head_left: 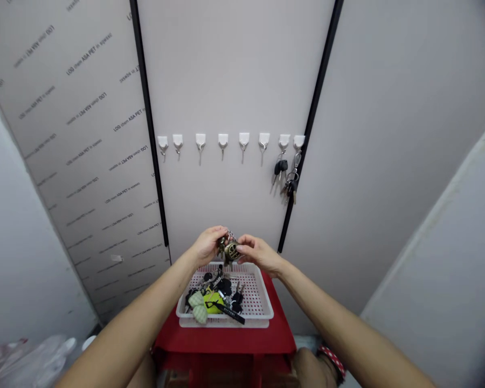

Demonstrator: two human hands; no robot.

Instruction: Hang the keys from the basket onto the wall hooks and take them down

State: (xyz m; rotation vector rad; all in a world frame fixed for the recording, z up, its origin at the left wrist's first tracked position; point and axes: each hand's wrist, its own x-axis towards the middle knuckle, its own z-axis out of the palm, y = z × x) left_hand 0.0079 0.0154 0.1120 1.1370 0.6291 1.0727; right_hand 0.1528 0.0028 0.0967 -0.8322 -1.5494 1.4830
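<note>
Both my hands hold a bunch of keys with a bronze-coloured round charm, just above the far edge of a white basket. The fingers of my left hand pinch the bunch near its chain and ring. On the other side, my right hand grips the round charm between thumb and fingers. Below, the white perforated basket holds several key bunches, mostly black, with a yellow-green keychain and a pale green padded bow among them. A black strap with lettering lies over the basket's near rim.
A row of several white hooks is fixed to the wall panel ahead. Keys and another key bunch hang from the two rightmost hooks. The basket rests on a red stool. Clear plastic bags lie at lower left.
</note>
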